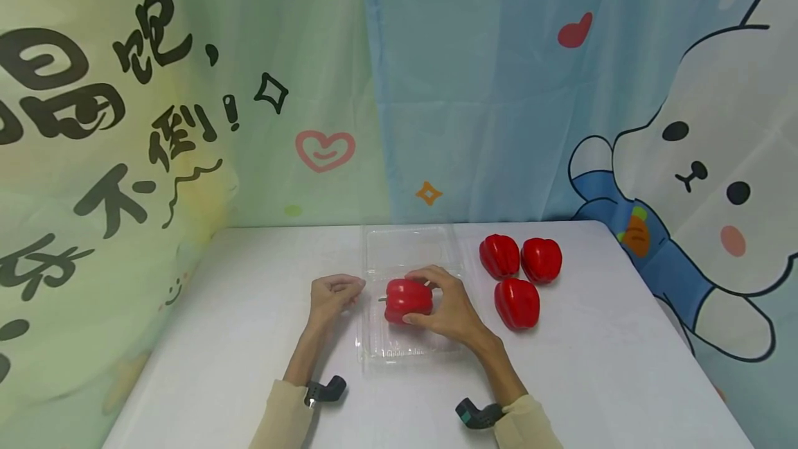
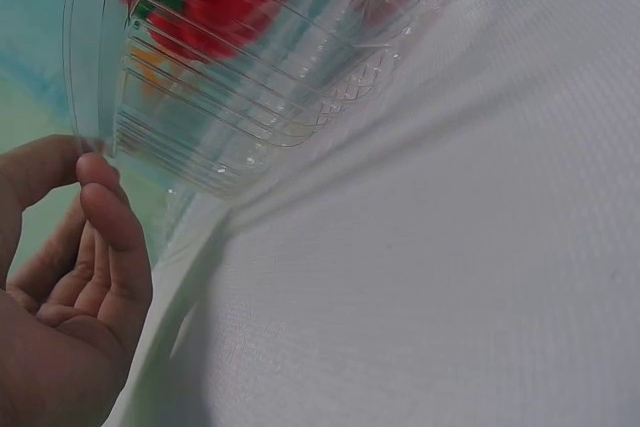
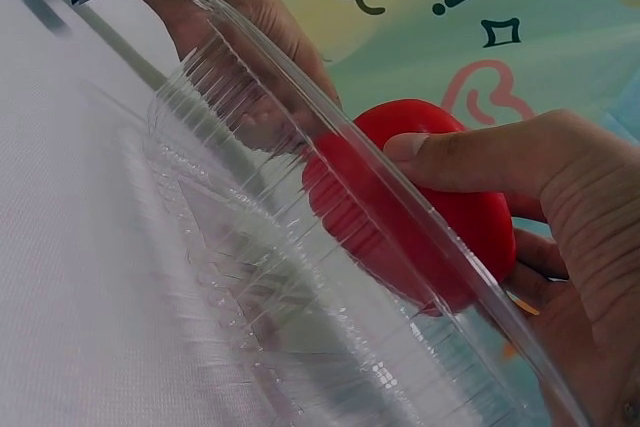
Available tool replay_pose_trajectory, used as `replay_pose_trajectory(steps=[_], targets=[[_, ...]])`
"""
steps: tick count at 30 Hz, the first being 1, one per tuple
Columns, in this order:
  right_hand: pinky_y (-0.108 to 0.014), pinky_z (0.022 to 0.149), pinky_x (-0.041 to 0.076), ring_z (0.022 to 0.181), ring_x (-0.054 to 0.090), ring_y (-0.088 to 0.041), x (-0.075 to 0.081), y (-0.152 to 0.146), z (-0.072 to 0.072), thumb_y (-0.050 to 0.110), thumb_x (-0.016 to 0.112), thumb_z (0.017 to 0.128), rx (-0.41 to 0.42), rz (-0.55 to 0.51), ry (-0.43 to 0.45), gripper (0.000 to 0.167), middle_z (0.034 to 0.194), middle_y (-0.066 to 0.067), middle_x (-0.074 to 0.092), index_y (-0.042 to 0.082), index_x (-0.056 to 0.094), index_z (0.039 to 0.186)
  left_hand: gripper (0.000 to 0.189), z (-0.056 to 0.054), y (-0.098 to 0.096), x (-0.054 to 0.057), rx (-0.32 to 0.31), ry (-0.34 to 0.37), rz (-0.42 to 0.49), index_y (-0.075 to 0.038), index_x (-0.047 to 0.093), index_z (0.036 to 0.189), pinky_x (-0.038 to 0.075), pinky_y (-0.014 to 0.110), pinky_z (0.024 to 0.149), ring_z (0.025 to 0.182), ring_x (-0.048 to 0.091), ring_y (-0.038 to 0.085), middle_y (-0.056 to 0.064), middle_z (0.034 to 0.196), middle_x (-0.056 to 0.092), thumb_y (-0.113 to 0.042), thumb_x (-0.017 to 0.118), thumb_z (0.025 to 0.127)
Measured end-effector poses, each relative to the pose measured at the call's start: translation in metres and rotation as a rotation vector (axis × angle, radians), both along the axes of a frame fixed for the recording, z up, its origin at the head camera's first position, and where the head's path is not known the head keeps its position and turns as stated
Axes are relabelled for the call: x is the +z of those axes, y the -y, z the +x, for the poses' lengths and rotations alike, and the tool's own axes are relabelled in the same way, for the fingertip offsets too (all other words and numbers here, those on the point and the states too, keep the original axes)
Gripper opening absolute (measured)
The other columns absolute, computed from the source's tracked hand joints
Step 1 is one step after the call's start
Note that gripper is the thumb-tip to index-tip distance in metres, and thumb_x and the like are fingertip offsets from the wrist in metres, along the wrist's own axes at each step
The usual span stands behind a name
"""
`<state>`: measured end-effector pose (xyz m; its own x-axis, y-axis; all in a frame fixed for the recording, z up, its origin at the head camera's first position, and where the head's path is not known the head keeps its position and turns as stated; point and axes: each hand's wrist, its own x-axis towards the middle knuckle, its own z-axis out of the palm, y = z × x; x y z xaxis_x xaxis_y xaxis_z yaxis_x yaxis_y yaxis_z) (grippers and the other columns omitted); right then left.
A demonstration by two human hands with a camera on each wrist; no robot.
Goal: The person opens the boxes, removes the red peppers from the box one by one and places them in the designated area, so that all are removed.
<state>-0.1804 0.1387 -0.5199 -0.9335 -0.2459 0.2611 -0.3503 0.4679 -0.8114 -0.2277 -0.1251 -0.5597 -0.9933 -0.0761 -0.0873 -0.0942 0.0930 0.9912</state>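
A clear plastic clamshell box (image 1: 411, 350) lies on the white table with its lid (image 1: 408, 249) folded back at the far side. My left hand (image 1: 330, 296) is at the box's left side; in the left wrist view its thumb and fingers pinch the thin rim of the box (image 2: 225, 122). With thumb and fingers spread around it, my right hand (image 1: 454, 310) holds a red bell pepper (image 1: 408, 301) at the box's open base, its stem pointing left. The right wrist view shows the pepper (image 3: 465, 217) partly behind the clear wall; whether it touches the bottom I cannot tell.
Three more red bell peppers, one at the back left (image 1: 499, 256), one at the back right (image 1: 541, 260) and one nearer (image 1: 517, 303), sit on the table (image 1: 611, 366) right of the box. A printed curtain (image 1: 436, 89) hangs behind the table.
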Motion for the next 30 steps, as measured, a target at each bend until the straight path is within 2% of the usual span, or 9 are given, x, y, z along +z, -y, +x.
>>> replay_pose_trajectory(steps=[16, 30], targets=[[-0.049, 0.099, 0.064, 0.122, 0.070, -0.020, 0.0023, -0.0029, 0.0000, 0.025, 0.101, 0.072, 0.012, -0.025, -0.040, 0.074, 0.138, 0.001, 0.073, 0.020, 0.070, 0.139, 0.018, -0.0011, 0.0010, -0.0003, -0.004, 0.004, 0.018, 0.003, 0.080, 0.101, 0.056, 0.019, 0.064, 0.068, 0.069, 0.011, 0.017, 0.088, 0.082, -0.011, 0.084, 0.092], [-0.047, 0.099, 0.064, 0.122, 0.070, -0.021, 0.0056, -0.0044, 0.0035, 0.026, 0.102, 0.071, -0.005, -0.031, -0.033, 0.076, 0.139, 0.002, 0.073, 0.020, 0.070, 0.140, 0.017, -0.0006, 0.0013, 0.0000, 0.003, -0.006, -0.021, 0.003, 0.080, 0.099, 0.054, 0.020, 0.063, 0.066, 0.068, 0.010, 0.012, 0.079, 0.080, -0.012, 0.083, 0.092]])
